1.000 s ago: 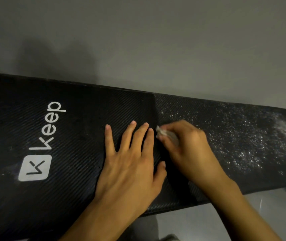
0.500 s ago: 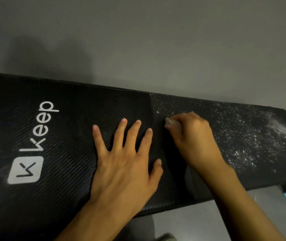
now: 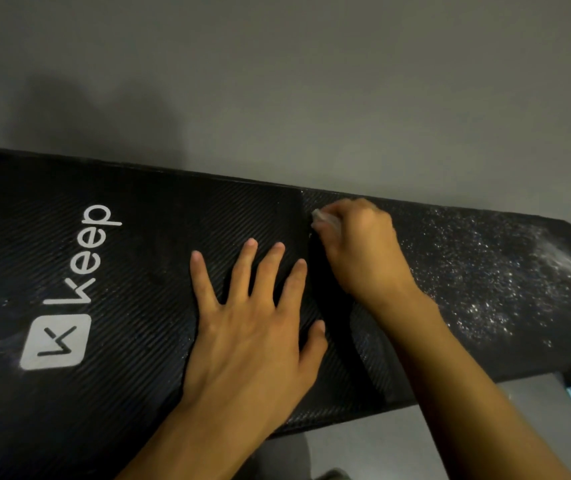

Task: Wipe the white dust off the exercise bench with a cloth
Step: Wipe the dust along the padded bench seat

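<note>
The left hand [image 3: 253, 344] is lying flat on the black exercise bench [image 3: 138, 403], fingers spread wide. At its one o'clock, the right hand [image 3: 360, 251] is pinching a small white cloth [image 3: 325, 219] in curled fingers. White dust [image 3: 485, 282] is sitting at three o'clock. A fast wipe might be pushing it into the crack [image 3: 304, 202].

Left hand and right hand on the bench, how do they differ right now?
The left hand lies flat with fingers spread; the right hand is curled. The left hand holds nothing, while the right hand pinches a small pale cloth. The left hand rests on the part with the logo; the right hand sits at the seam, beside the white dust. Both touch the black bench.
</note>
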Demonstrator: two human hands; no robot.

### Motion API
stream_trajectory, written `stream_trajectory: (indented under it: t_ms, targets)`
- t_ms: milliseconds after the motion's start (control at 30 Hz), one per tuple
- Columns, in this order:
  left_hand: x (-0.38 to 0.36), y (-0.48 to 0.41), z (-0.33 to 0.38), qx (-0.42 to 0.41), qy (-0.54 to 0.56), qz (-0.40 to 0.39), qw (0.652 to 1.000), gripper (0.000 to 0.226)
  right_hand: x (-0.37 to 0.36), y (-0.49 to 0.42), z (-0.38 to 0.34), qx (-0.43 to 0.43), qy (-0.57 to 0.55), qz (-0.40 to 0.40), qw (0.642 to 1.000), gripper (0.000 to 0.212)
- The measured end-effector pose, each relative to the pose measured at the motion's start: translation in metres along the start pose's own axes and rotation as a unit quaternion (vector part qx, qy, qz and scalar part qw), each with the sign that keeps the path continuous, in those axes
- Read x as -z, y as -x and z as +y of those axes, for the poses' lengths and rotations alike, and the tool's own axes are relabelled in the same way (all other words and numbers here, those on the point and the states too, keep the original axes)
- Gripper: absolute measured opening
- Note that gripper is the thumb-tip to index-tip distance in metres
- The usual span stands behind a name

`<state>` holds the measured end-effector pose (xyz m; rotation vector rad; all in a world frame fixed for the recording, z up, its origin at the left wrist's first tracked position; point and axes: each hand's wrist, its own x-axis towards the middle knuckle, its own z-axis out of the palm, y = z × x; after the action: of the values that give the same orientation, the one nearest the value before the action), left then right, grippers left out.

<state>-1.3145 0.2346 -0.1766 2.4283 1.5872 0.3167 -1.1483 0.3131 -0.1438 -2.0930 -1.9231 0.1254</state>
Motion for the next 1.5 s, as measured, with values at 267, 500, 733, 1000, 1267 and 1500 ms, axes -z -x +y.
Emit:
stream_trajectory:
  t_ms: [267, 500, 733, 1000, 1267, 1500]
  targets:
    - [-0.002, 0.001, 0.0, -0.003, 0.0, 0.009, 1.0, 0.071, 0.005, -0.022, 0.0, -0.05, 0.01, 0.007, 0.999, 0.026]
    - [-0.002, 0.0, 0.0, -0.003, 0.003, 0.011, 1.0, 0.072, 0.011, -0.004, -0.002, -0.005, -0.01, -0.041, 0.999, 0.023]
    - [0.0, 0.0, 0.0, 0.0, 0.004, 0.005, 1.0, 0.073, -0.004, -0.023, -0.017, 0.017, -0.048, -0.022, 0.998, 0.023]
    - [0.0, 0.001, -0.001, -0.003, 0.005, 0.015, 1.0, 0.072, -0.01, -0.044, -0.019, -0.015, 0.028, 0.012, 0.999, 0.026]
    - [-0.001, 0.002, 0.0, 0.001, 0.003, 0.025, 1.0, 0.064, 0.026, 0.064, 0.015, 0.061, -0.038, -0.084, 0.994, 0.024]
    - [-0.003, 0.006, 0.002, -0.019, -0.01, 0.037, 0.999, 0.057, 0.025, 0.098, 0.017, 0.082, -0.081, -0.072, 0.991, 0.018]
